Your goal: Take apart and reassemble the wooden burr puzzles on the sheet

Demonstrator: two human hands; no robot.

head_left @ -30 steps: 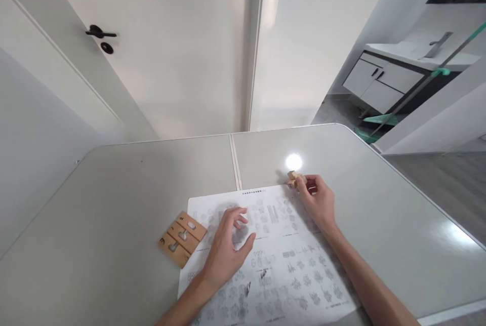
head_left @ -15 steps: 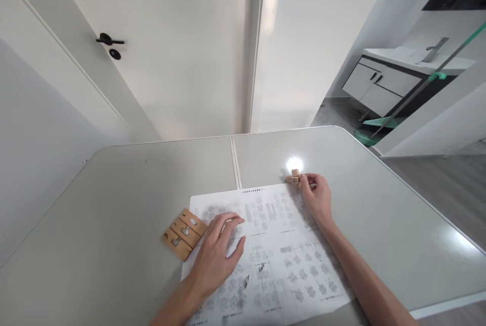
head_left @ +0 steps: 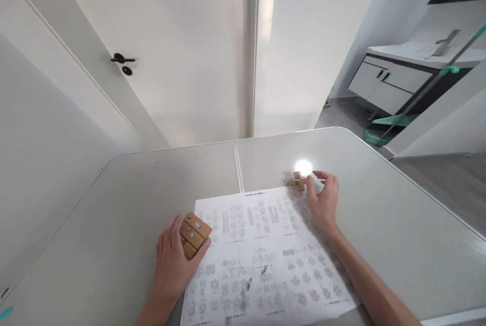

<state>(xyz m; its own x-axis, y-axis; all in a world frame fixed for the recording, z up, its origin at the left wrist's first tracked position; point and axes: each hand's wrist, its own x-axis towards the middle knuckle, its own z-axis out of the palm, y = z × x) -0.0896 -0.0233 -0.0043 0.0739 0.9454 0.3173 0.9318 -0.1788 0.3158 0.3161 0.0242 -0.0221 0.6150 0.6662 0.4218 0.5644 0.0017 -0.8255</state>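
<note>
At the left edge of a printed sheet [head_left: 273, 265] lie numbered wooden pieces with cut-outs [head_left: 196, 225], side by side. My left hand [head_left: 172, 252] is wrapped round their left and near sides, covering part of them. Beyond the sheet's top right corner, small wooden pieces [head_left: 297, 180] form a cross-like cluster, one marked 2. The thumb and fingers of my right hand [head_left: 322, 197] pinch the right end of this cluster. The sheet shows rows of small grey diagrams.
The grey table [head_left: 114, 230] has a seam running away from the sheet and a bright light reflection near the cluster. Behind it stands a white door with a black handle [head_left: 123, 58]. A sink cabinet [head_left: 391, 80] and a green dustpan [head_left: 375, 137] are at the right.
My left hand has moved left from above the sheet and closed round the numbered pieces. My right hand stays at the small cluster, which has turned slightly. The view has shifted a little.
</note>
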